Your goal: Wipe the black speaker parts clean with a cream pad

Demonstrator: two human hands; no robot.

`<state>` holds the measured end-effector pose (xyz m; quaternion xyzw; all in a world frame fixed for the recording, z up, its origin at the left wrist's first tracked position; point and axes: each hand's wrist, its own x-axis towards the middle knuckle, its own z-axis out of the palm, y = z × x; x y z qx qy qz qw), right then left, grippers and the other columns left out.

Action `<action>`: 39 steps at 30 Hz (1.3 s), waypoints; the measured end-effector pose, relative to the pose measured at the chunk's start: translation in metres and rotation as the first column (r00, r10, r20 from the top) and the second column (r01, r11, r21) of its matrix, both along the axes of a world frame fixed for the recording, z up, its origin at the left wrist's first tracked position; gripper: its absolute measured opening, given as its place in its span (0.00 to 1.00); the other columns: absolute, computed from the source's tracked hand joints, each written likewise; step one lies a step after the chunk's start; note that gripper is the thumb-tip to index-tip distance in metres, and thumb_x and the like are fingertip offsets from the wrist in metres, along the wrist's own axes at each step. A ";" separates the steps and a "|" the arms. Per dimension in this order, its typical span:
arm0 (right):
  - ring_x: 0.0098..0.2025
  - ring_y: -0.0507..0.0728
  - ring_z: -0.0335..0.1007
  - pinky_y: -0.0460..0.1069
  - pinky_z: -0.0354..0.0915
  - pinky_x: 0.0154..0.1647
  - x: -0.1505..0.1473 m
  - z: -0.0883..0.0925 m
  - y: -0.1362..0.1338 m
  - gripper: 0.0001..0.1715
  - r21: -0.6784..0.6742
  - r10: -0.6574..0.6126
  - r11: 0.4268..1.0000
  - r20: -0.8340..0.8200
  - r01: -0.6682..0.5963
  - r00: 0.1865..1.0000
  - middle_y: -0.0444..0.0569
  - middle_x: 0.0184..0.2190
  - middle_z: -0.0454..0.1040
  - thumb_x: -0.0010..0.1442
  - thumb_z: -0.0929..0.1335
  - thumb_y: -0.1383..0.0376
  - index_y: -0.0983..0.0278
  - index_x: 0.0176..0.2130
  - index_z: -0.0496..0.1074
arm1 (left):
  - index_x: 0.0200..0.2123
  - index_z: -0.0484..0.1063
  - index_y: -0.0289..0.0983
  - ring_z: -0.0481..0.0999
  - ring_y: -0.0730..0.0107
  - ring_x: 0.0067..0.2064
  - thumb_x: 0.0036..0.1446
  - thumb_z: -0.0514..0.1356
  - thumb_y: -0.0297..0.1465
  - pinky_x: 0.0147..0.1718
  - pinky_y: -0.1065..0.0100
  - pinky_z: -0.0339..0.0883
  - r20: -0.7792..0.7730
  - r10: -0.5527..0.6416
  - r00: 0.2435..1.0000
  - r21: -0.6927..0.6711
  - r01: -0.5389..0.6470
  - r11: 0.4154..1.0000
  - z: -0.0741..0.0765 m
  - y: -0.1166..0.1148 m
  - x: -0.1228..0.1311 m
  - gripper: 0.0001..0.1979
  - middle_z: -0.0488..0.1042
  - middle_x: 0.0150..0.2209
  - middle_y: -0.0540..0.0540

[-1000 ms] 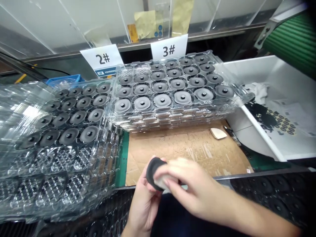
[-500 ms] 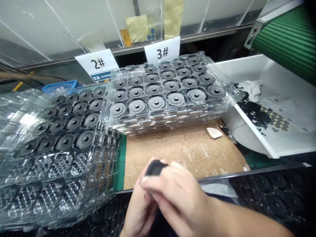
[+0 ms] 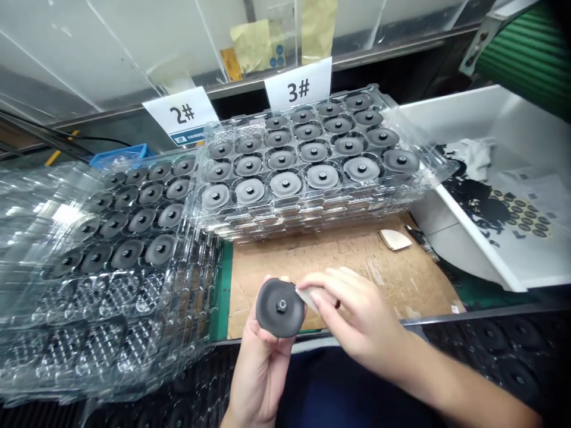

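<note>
My left hand [image 3: 265, 362] holds a round black disc [image 3: 281, 318] with a small raised hub at its centre, face up, fingers around its edge. A thin pale piece [image 3: 308, 297] is pinched between the thumb and fingers of my right hand [image 3: 361, 321], its end against the right edge of the disc. Behind the hands lies a sheet of brown cardboard [image 3: 285, 255]. Beyond it stands a stack of clear trays [image 3: 267, 217] filled with similar black discs, under a "3#" sign [image 3: 298, 89].
More clear trays [image 3: 191, 297], partly filled with discs, stand at the left by a "2#" sign [image 3: 182, 114]. A white bin [image 3: 477, 232] with black scraps is at the right. A cream wedge [image 3: 396, 239] lies on the cardboard; a green ribbed hose [image 3: 526, 59] hangs upper right.
My hands have moved apart. The disc now faces up in my left hand, and the pale piece shows in my right hand. The view has shifted slightly.
</note>
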<state>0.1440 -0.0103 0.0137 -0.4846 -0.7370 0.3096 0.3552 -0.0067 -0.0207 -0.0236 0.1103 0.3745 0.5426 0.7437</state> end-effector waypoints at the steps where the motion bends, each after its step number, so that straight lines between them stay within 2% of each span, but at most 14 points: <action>1: 0.32 0.54 0.65 0.50 0.59 0.34 -0.001 0.000 0.000 0.11 0.017 -0.007 1.000 -0.009 0.007 1.000 0.48 0.33 0.73 0.59 0.61 0.72 0.65 0.41 0.68 | 0.53 0.65 0.46 0.69 0.61 0.52 0.48 0.63 0.34 0.51 0.66 0.64 0.009 0.002 1.000 0.002 -0.002 1.000 -0.001 -0.001 0.000 0.26 0.72 0.50 0.44; 4: 0.29 0.52 0.66 0.48 0.61 0.33 -0.002 -0.007 0.003 0.12 0.060 0.075 0.996 -0.078 -0.070 0.994 0.46 0.29 0.73 0.58 0.61 0.72 0.65 0.42 0.69 | 0.54 0.63 0.47 0.69 0.60 0.52 0.52 0.60 0.33 0.52 0.63 0.63 0.056 -0.013 0.998 -0.011 0.014 1.000 -0.004 0.000 0.002 0.25 0.71 0.52 0.44; 6: 0.33 0.51 0.68 0.47 0.63 0.34 0.002 -0.026 0.012 0.12 -0.014 0.017 1.000 -0.065 -0.017 0.998 0.45 0.33 0.74 0.60 0.60 0.70 0.63 0.42 0.69 | 0.53 0.65 0.48 0.69 0.61 0.53 0.54 0.58 0.32 0.52 0.62 0.63 0.064 0.035 0.997 -0.023 -0.034 0.999 -0.006 0.002 0.003 0.21 0.71 0.52 0.46; 9: 0.38 0.54 0.70 0.48 0.65 0.36 0.015 -0.072 0.028 0.13 -0.116 -0.155 0.980 0.059 0.161 0.986 0.49 0.40 0.74 0.62 0.59 0.67 0.63 0.45 0.67 | 0.49 0.69 0.48 0.68 0.61 0.54 0.56 0.56 0.32 0.52 0.62 0.63 0.083 0.119 0.989 -0.072 -0.113 0.991 -0.007 0.007 0.001 0.16 0.71 0.52 0.49; 11: 0.37 0.56 0.70 0.51 0.65 0.37 0.024 -0.105 0.033 0.16 -0.118 -0.200 0.969 0.128 0.215 0.971 0.50 0.39 0.74 0.60 0.61 0.66 0.64 0.48 0.66 | 0.48 0.70 0.48 0.67 0.60 0.55 0.56 0.56 0.33 0.53 0.62 0.62 0.112 0.138 0.984 -0.113 -0.125 0.986 -0.007 0.011 -0.001 0.15 0.71 0.52 0.49; 14: 0.46 0.62 0.64 0.59 0.60 0.46 0.028 -0.141 0.022 0.19 -0.080 -0.267 0.954 0.208 0.289 0.941 0.54 0.43 0.71 0.58 0.64 0.64 0.64 0.50 0.66 | 0.47 0.71 0.44 0.65 0.58 0.56 0.53 0.58 0.35 0.54 0.63 0.62 0.142 0.145 0.979 -0.138 -0.126 0.982 -0.008 0.015 -0.004 0.16 0.72 0.52 0.46; 17: 0.51 0.65 0.58 0.63 0.55 0.50 0.025 -0.157 0.003 0.21 -0.035 -0.355 0.926 0.248 0.375 0.901 0.58 0.48 0.65 0.57 0.65 0.60 0.65 0.49 0.66 | 0.45 0.72 0.40 0.66 0.57 0.56 0.52 0.59 0.36 0.53 0.63 0.62 0.157 0.153 0.976 -0.130 -0.133 0.982 -0.011 0.017 -0.005 0.17 0.73 0.50 0.44; 20: 0.51 0.67 0.56 0.65 0.53 0.49 0.019 -0.164 -0.003 0.24 -0.012 -0.409 0.904 0.260 0.426 0.875 0.59 0.49 0.64 0.54 0.68 0.56 0.65 0.47 0.67 | 0.46 0.71 0.40 0.66 0.58 0.55 0.53 0.59 0.34 0.53 0.64 0.63 0.134 0.171 0.976 -0.113 -0.156 0.981 -0.015 0.018 -0.006 0.17 0.73 0.50 0.44; 23: 0.50 0.67 0.57 0.67 0.53 0.49 0.015 -0.161 0.010 0.19 -0.002 -0.418 0.903 0.238 0.431 0.877 0.58 0.46 0.67 0.55 0.68 0.56 0.65 0.43 0.69 | 0.49 0.69 0.41 0.66 0.58 0.56 0.53 0.58 0.34 0.53 0.63 0.62 0.095 0.179 0.979 -0.078 -0.171 0.982 -0.016 0.019 -0.007 0.18 0.71 0.52 0.44; 25: 0.48 0.65 0.61 0.64 0.56 0.48 0.013 -0.149 0.021 0.15 -0.008 -0.378 0.922 0.191 0.387 0.906 0.56 0.43 0.69 0.57 0.66 0.58 0.64 0.42 0.70 | 0.49 0.68 0.42 0.67 0.57 0.55 0.52 0.59 0.35 0.53 0.62 0.62 0.077 0.178 0.981 -0.053 -0.174 0.983 -0.015 0.019 -0.009 0.19 0.71 0.52 0.44; 30: 0.47 0.56 0.65 0.53 0.64 0.47 -0.006 -0.082 0.029 0.16 -0.023 -0.158 0.987 0.027 0.159 0.987 0.49 0.44 0.70 0.59 0.65 0.61 0.57 0.48 0.69 | 0.50 0.66 0.43 0.69 0.60 0.53 0.49 0.63 0.33 0.53 0.62 0.62 0.030 0.186 0.982 0.024 -0.187 0.982 -0.014 0.021 -0.014 0.23 0.73 0.49 0.45; 34: 0.45 0.56 0.64 0.53 0.64 0.45 -0.027 -0.036 0.020 0.16 0.081 -0.022 0.996 -0.059 0.027 0.998 0.49 0.43 0.69 0.57 0.66 0.67 0.58 0.46 0.72 | 0.48 0.67 0.46 0.71 0.65 0.50 0.49 0.63 0.30 0.48 0.68 0.67 0.020 0.175 0.984 0.006 -0.175 0.985 -0.015 0.021 -0.013 0.21 0.73 0.48 0.50; 36: 0.43 0.56 0.63 0.53 0.65 0.43 -0.032 -0.027 0.017 0.15 0.135 -0.008 0.991 -0.056 0.015 0.998 0.50 0.41 0.70 0.56 0.67 0.69 0.60 0.44 0.74 | 0.47 0.68 0.49 0.72 0.65 0.49 0.48 0.63 0.33 0.47 0.69 0.68 0.021 0.164 0.986 -0.014 -0.164 0.986 -0.015 0.021 -0.012 0.21 0.73 0.48 0.52; 39: 0.42 0.56 0.64 0.53 0.64 0.41 -0.031 -0.025 0.017 0.15 0.172 -0.071 0.982 -0.027 0.075 0.997 0.51 0.40 0.70 0.55 0.66 0.70 0.61 0.43 0.74 | 0.47 0.69 0.49 0.71 0.66 0.50 0.44 0.65 0.35 0.48 0.72 0.67 0.018 0.172 0.985 0.005 -0.172 0.985 -0.013 0.018 -0.010 0.23 0.73 0.48 0.51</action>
